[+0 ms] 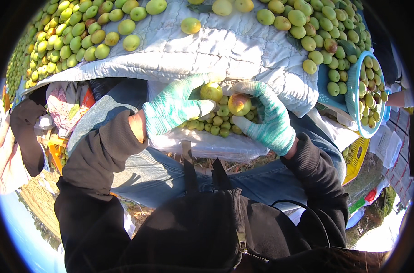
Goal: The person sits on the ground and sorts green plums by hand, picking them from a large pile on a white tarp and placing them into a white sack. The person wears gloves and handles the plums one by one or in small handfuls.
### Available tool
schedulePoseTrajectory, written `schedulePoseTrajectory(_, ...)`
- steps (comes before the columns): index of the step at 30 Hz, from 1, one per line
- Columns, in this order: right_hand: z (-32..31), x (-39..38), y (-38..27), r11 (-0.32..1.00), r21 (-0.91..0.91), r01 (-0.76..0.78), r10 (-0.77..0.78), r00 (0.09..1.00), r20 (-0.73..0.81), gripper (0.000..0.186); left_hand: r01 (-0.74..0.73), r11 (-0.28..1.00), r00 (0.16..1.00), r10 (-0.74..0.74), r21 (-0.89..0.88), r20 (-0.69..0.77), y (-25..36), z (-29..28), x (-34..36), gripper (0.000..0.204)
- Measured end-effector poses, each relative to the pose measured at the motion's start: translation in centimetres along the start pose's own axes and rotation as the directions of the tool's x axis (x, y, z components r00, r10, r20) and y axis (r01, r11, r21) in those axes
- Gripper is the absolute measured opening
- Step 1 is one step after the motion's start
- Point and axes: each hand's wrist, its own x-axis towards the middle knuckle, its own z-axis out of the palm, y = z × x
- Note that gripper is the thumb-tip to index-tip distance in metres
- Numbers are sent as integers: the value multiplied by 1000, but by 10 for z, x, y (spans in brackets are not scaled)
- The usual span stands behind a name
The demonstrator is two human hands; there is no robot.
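My left hand (177, 107), in a green knit glove, grips a yellow-green round fruit (211, 91) between thumb and fingers. In the same kind of glove, my right hand (268, 119) holds a second fruit (239, 104) that has a reddish-brown blush. Both hands hover over a white plastic bag (202, 144) on my lap, which holds several small green fruits (218, 123). Beyond the hands lies a white quilted cloth (225, 48) covered with piles of green fruit.
A large heap of green fruit (68, 38) lies at the upper left, another (320, 32) at the upper right. A blue plastic basket (355, 98) full of fruit stands at the right. A yellow crate (358, 159) sits lower right. Another person's dark sleeve (27, 132) is at the left.
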Motion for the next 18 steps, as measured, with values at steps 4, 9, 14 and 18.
schedulePoseTrajectory(4,-1,3,-6,978,-170,124,-120,992,34,55,81,997,995,-81,1,53,8,10,-1,60)
schedulePoseTrajectory(9,-2,5,-12,941,-281,189,-175,982,73,60,72,996,995,-76,57,72,10,12,-1,56)
schedulePoseTrajectory(14,2,3,-15,952,-268,149,-149,989,21,54,42,999,997,-40,-31,70,4,18,-3,49)
schedulePoseTrajectory(18,3,-1,-15,968,-249,17,-36,996,-76,51,-194,744,904,389,640,-178,7,-2,7,37)
